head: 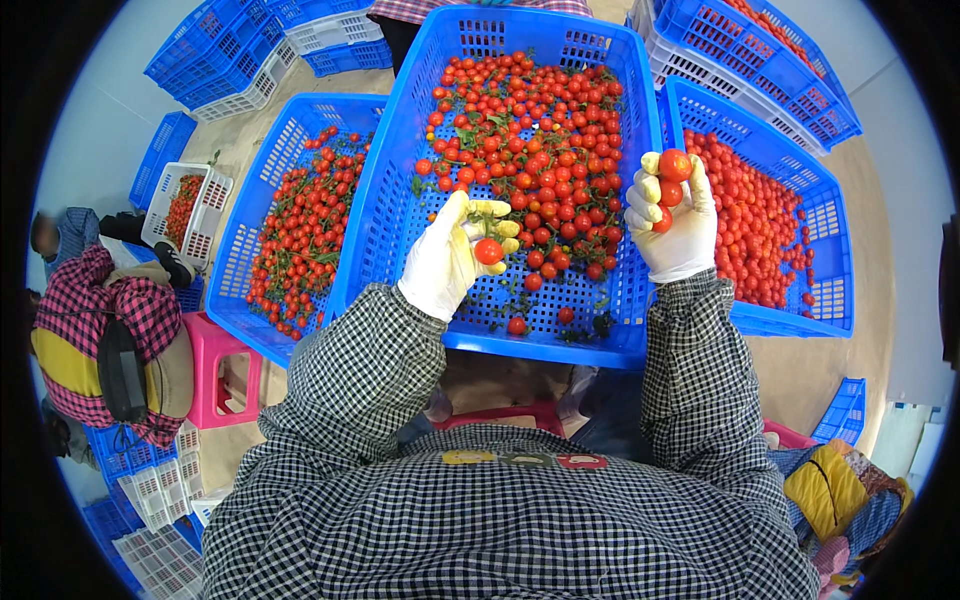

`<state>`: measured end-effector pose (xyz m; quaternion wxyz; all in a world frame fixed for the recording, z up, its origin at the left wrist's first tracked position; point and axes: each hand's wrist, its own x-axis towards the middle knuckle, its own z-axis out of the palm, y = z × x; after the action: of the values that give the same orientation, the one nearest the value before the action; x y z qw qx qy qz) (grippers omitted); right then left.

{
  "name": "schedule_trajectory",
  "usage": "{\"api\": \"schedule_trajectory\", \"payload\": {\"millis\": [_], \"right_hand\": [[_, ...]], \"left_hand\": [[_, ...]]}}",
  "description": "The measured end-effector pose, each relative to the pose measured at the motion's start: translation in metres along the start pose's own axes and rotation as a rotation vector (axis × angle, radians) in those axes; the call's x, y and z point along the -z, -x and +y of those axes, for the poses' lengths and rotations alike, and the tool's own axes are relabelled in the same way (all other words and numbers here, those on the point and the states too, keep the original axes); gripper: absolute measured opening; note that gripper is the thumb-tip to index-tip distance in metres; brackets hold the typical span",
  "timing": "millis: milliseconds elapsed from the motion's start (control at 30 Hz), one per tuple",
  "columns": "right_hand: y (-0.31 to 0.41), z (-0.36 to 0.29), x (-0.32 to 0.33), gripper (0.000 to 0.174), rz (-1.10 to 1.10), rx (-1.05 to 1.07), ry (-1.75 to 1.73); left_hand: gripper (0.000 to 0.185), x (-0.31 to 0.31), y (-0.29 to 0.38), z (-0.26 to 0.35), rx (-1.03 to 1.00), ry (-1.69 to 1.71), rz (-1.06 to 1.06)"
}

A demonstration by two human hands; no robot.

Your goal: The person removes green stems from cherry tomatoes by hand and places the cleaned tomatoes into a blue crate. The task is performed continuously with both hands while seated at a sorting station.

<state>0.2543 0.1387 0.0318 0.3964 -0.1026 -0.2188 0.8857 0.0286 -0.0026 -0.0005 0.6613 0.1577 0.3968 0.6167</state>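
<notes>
Above the near left part of a large blue plastic crate (469,342), my left hand (454,251) in a yellow-stained white glove holds a cherry tomato (489,251) with a bit of green stem. My right hand (671,225), gloved alike, is raised over the crate's right rim. Several loose red tomatoes (671,193) are stacked between its fingers and palm. Red cherry tomatoes (551,161), many still on green stems, lie heaped across the crate. A few tomatoes (516,325) and leaf scraps lie near its front wall.
A blue crate (836,225) of stemless tomatoes adjoins on the right. On the left another blue crate (232,300) holds tomatoes on stems. Stacked crates (225,60) stand behind. A pink stool (217,375) and a seated person (112,337) are at the left, another person (840,495) at lower right.
</notes>
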Motion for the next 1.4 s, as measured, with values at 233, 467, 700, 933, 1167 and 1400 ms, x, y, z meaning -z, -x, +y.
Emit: {"api": "schedule_trajectory", "payload": {"millis": [233, 467, 700, 933, 1167, 1400], "right_hand": [[0.007, 0.001, -0.006, 0.05, -0.012, -0.004, 0.101], [0.008, -0.057, 0.029, 0.061, 0.088, 0.363, -0.255], [0.016, -0.061, 0.057, 0.087, -0.132, 0.33, -0.411], [0.008, -0.046, 0.031, 0.057, 0.032, 0.225, -0.125], [0.004, -0.022, 0.009, 0.058, 0.105, 0.206, 0.32], [0.011, -0.026, 0.002, 0.058, 0.151, 0.165, 0.535]], "left_hand": [[0.044, 0.004, -0.003, -0.002, 0.054, 0.009, -0.004], [0.037, 0.032, -0.016, 0.005, 0.101, 0.167, -0.083], [0.059, 0.125, 0.018, 0.138, -0.805, 0.845, 0.187], [0.048, 0.129, 0.039, 0.099, -0.759, -0.643, 0.936], [0.046, 0.009, -0.029, -0.002, -0.283, -1.706, -0.629], [0.074, -0.011, -0.081, -0.083, -0.268, -2.188, -0.679]]}}
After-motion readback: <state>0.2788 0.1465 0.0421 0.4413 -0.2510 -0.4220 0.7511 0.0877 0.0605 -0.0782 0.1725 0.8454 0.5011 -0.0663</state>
